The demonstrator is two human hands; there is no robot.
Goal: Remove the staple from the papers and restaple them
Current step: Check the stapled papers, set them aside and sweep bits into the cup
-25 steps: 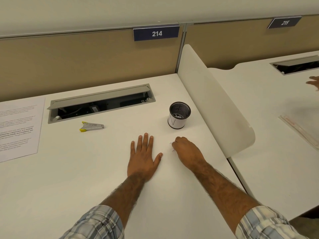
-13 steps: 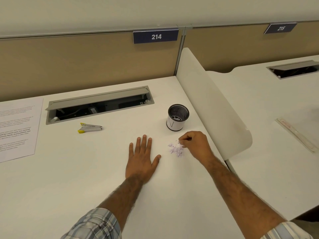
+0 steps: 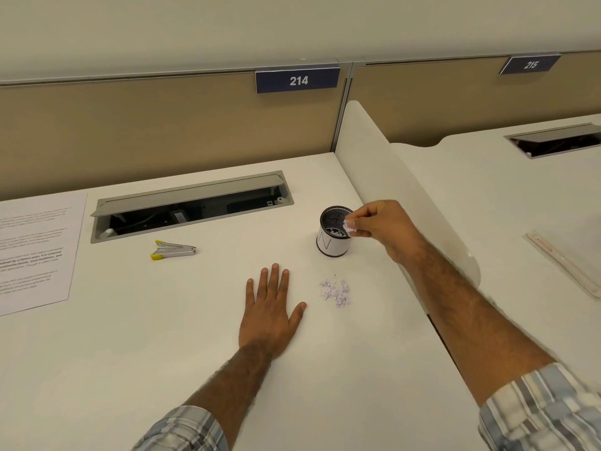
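The papers (image 3: 35, 249) lie flat at the far left of the desk (image 3: 162, 369), partly cut off by the edge of the view and well apart from both hands. We cannot make out whether a staple holds them. Between them and the hands sits a small silver stapler with yellow ends (image 3: 172, 250), untouched, just in front of the open cable tray (image 3: 192, 206).

What has changed is on the right. A second ago our right hand (image 3: 383, 229) was low on the desk next to the left one. It has since risen and gone away from us to the mesh cup (image 3: 335, 236), and now pinches a few pale paper scraps (image 3: 350, 227) between thumb and fingertips right at the cup's rim. Its move has uncovered a little heap of lilac scraps (image 3: 336, 292) on the desk, just right of the left thumb. Our left hand (image 3: 270, 307) has stayed where it was, palm down, fingers straight, holding nothing.

We judge this to be tidying, not stapling: scraps go into the cup, more remain in the heap, and neither papers nor stapler has been taken up yet.
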